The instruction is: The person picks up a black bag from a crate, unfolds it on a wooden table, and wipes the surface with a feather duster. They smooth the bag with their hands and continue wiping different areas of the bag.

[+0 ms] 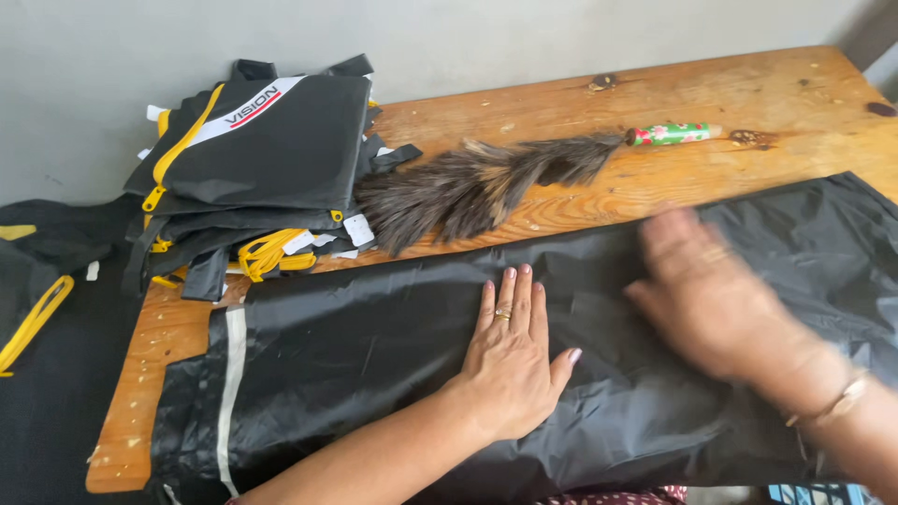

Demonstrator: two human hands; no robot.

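Fingers of left hand [510, 360] spread flat, gripping nothing, pressing black fabric sheet [374, 365] laid across desk [580, 201]. Right hand [716, 299] open, blurred, on the same sheet. Probably light, limp, slick (creases easily); best taken by an edge.

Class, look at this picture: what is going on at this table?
A person has a large black fabric sheet spread across a wooden table. The left hand presses flat on it, fingers spread; the right hand is blurred over the fabric. Behind lie a feather duster and a stack of folded black and yellow bags.
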